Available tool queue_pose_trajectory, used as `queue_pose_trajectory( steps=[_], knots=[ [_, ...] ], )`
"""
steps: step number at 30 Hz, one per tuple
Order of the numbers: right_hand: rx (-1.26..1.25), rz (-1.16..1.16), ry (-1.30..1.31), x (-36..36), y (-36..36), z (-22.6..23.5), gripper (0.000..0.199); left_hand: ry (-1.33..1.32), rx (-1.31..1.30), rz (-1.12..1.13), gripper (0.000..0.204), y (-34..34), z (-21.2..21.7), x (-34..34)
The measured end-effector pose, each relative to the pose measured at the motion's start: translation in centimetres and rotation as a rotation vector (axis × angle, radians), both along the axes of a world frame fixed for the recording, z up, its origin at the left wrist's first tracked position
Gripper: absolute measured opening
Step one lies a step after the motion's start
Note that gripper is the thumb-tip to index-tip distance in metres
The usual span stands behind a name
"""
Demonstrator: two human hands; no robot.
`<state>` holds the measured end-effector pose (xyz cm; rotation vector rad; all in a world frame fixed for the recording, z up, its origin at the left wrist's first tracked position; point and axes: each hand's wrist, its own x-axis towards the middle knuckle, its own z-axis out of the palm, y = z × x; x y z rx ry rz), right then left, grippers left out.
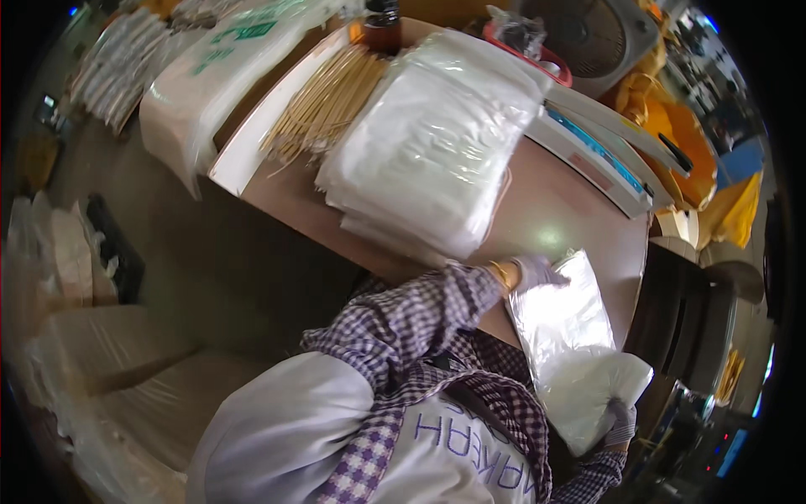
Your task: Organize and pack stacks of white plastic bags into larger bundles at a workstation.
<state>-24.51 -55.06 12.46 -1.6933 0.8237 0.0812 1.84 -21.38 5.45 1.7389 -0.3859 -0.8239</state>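
A shiny sheaf of clear plastic bags (pixel 567 315) lies slanting across the table's near right edge, its lower part hanging over my lap. At its upper left edge, my left hand (pixel 536 273), in a light glove with a yellow band at the wrist, is closed on the plastic. Lower down, my gloved right hand (pixel 620 422) grips the sheaf's bottom right side, where the plastic folds and bulges up. Glare hides some fingertips and how many bags there are. Beyond my left hand sits a thick stack of clear plastic bags (pixel 437 134).
Thin wooden sticks (pixel 332 105) lie in a bundle left of the stack on the brown table (pixel 546 202). A long bar-shaped device with a blue strip (pixel 596 147) stands at the right edge. Behind are a fan (pixel 583 38), a red basket (pixel 554 65) and yellow sacks (pixel 672 126).
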Motion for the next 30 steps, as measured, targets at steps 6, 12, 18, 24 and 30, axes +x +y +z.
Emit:
queue_pose_trajectory(
  steps=[6, 12, 18, 24, 30],
  knots=[
    [-0.264, 0.181, 0.099, 6.1, 0.3, 3.7, 0.028, -0.274, 0.186, -0.082, 0.029, -2.3, 0.8, -2.8],
    [-1.034, 0.599, 0.048, 17.5, 4.2, 12.3, 0.014, -0.083, -0.269, 0.276, 0.036, 2.2, 0.4, -5.7],
    [-0.847, 0.749, -0.217, 32.8, 11.9, 20.6, 0.021, -0.048, -0.840, 0.657, 0.029, 15.6, 12.8, -6.3],
    [-0.940, 1.239, -0.336, 46.7, 31.7, 22.0, 0.031, -0.234, -0.881, 1.244, 0.045, 20.1, 8.7, -7.4],
    [-1.379, 1.438, -0.220, 58.3, 39.0, 13.1, 0.038, 0.141, -0.642, 1.366, 0.042, 21.1, 6.7, -5.5]
  ],
)
